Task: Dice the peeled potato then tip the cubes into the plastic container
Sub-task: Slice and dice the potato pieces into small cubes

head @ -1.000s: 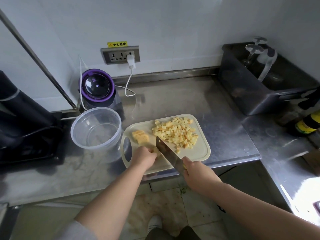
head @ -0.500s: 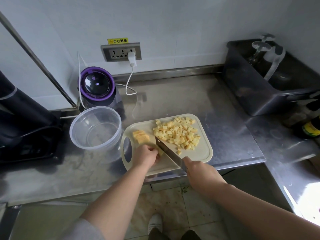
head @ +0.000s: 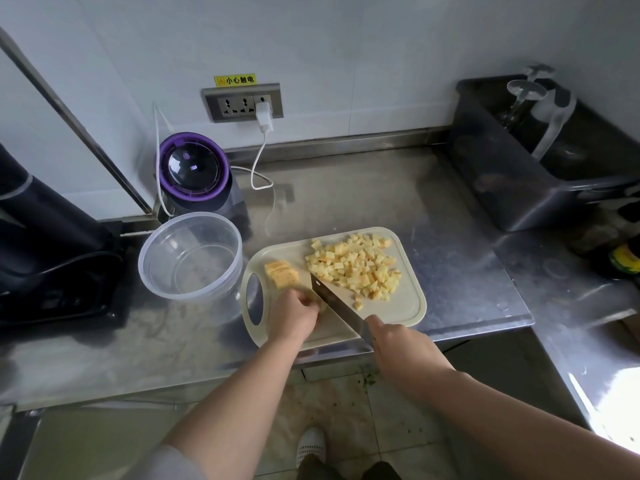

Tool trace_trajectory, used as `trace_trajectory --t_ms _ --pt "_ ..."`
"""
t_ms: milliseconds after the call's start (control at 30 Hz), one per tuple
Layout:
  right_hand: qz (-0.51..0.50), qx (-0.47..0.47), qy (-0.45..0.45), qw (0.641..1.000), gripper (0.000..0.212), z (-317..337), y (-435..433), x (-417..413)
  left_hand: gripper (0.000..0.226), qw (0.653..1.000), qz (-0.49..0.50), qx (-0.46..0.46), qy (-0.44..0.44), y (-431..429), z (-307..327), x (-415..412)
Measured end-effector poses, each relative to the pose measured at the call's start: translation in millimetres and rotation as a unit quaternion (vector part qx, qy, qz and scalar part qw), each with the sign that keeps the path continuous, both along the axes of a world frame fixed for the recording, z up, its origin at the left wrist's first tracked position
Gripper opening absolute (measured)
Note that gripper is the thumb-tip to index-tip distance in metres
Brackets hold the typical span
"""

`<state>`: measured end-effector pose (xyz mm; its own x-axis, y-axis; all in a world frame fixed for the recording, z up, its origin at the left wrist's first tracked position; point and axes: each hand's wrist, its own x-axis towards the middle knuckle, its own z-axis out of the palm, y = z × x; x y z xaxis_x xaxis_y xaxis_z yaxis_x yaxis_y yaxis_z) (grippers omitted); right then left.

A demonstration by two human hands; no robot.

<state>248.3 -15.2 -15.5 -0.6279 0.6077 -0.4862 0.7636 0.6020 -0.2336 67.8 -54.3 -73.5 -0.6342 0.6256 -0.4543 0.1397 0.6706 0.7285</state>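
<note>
Yellow cubes (head: 356,268) heaped mid-frame on the cutting board (head: 408,306), plastic container (head: 190,258) empty just left.
Left hand (head: 294,315) curled over a small potato piece (head: 323,307), touching the knife (head: 337,306) gripped in the right hand (head: 398,344); could nick fingertips should that slippery stub roll or shrink further.

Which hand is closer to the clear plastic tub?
Left. The left hand sits just right of the tub; the right hand, gripping the knife, is farther right.
</note>
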Motion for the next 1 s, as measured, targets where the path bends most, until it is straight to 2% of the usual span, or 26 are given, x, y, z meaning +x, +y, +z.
trace_trajectory --t_ms 333,600,1000 --pt "0.052 0.014 -0.014 0.998 0.046 0.7 3.8 1.9 0.019 1.0 0.021 -0.002 -0.011 3.0 0.0 -1.0" --pt "0.038 0.026 0.008 0.999 0.034 9.5 8.9 -1.6 0.017 0.999 0.026 0.003 -0.047 1.5 1.1 -0.9" --pt "0.039 0.009 0.009 0.999 0.041 10.8 -2.9 -6.1 0.01 0.998 0.036 -0.006 -0.053 3.0 -5.2 -3.0"
